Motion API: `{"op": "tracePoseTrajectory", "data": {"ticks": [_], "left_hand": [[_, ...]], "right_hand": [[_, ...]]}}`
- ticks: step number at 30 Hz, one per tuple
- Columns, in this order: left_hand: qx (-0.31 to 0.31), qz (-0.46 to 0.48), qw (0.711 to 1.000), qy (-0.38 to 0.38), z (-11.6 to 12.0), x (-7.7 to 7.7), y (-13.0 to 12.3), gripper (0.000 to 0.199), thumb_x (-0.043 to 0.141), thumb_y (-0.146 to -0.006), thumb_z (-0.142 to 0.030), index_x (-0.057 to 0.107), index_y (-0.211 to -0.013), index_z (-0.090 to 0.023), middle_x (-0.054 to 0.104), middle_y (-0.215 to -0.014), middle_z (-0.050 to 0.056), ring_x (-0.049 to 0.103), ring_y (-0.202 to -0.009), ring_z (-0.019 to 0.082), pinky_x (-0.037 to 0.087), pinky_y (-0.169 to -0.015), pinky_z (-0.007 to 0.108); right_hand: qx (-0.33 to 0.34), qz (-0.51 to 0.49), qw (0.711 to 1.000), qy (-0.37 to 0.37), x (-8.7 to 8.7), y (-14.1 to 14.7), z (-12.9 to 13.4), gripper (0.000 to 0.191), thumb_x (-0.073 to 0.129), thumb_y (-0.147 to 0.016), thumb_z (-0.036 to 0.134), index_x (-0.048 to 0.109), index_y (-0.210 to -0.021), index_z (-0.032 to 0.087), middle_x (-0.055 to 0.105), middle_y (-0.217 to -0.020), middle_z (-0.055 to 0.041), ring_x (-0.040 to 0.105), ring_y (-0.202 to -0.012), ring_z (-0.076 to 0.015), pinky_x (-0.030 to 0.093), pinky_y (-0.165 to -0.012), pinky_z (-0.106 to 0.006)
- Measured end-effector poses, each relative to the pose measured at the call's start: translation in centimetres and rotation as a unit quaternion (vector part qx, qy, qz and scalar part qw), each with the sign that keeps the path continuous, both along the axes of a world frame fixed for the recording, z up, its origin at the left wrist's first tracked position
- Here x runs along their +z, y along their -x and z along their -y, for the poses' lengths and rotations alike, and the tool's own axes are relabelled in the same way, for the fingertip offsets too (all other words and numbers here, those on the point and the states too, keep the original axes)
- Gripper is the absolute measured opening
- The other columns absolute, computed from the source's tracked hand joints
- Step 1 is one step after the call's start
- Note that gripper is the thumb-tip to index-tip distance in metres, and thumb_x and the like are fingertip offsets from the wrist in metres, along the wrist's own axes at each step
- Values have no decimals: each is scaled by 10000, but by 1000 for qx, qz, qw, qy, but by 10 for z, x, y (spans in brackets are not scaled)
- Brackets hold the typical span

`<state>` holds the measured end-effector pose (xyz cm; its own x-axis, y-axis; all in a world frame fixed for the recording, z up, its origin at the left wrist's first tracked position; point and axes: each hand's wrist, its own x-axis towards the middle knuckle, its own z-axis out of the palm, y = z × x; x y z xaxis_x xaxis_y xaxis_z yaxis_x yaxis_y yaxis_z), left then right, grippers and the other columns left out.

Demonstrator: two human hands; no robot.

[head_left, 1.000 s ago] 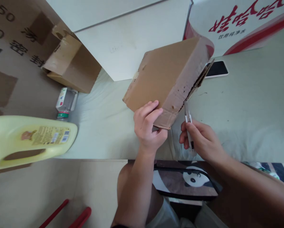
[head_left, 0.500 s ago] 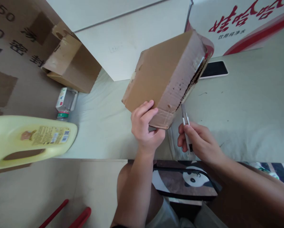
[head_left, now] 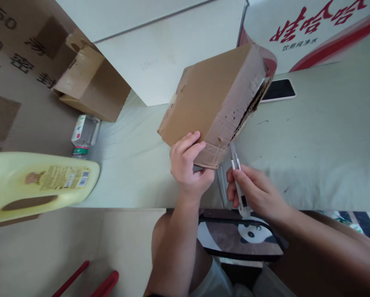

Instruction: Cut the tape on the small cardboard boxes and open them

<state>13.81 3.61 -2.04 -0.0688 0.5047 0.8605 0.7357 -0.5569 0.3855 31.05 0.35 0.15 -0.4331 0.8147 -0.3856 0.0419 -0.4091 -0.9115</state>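
A brown cardboard box (head_left: 208, 97) is held tilted above the table by my left hand (head_left: 189, 163). The fingers lie over its broad face and the thumb is at the lower edge. Its right side has a ragged, torn edge with the corrugation showing. My right hand (head_left: 254, 187) is closed around a white utility knife (head_left: 240, 189), whose blade points up toward the box's lower right edge. Whether the blade tip touches the cardboard I cannot tell. The inside of the box is hidden from me.
A phone (head_left: 279, 90) lies behind the box, near a white carton with red lettering (head_left: 315, 45). Leftward are a small cardboard box (head_left: 95, 82), a clear bottle (head_left: 85, 134) and a large yellow jug (head_left: 45, 185). Dark scraps (head_left: 262, 121) dot the pale tablecloth (head_left: 327, 144).
My right hand has shifted slightly left and down with the knife along the box's torn edge. A new dark scrap shows on the cloth by my right wrist. My left hand keeps its hold.
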Motion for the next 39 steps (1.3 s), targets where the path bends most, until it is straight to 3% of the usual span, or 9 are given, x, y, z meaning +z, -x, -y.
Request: {"op": "tracePoseTrajectory", "data": {"ticks": [6,15,29,39], "left_hand": [[-3,7,1000,-3,1,0,0,466,599,-711,-98,593,-1158,-231,712,-1205,68,694,-1143,219,572,-1033,458],[-1,-21,1000,-13,1,0,-3,478,617,-707,-64,601,-1161,-214,709,-1203,81,682,-1171,226,574,-1029,438],[8,-9,1000,-3,2,-3,-3,496,605,-696,-31,589,-1158,-210,702,-1208,83,686,-1161,221,570,-1042,442],[23,-15,1000,-3,3,-3,-8,484,585,-709,-34,583,-1154,-222,700,-1192,71,692,-1149,215,586,-1024,441]], "right_hand": [[22,11,999,32,5,3,7,422,471,-922,629,482,-830,218,645,-578,8,590,-435,-109,425,-433,-199],[-2,75,997,8,11,1,4,372,450,-930,561,503,-813,211,637,-553,13,582,-418,-100,424,-436,-191],[47,94,994,-3,10,3,12,349,360,-1020,454,458,-773,227,633,-551,23,594,-443,-105,430,-452,-202],[40,109,993,-5,11,6,19,380,341,-1036,465,468,-769,226,644,-575,14,612,-463,-111,453,-475,-213]]}}
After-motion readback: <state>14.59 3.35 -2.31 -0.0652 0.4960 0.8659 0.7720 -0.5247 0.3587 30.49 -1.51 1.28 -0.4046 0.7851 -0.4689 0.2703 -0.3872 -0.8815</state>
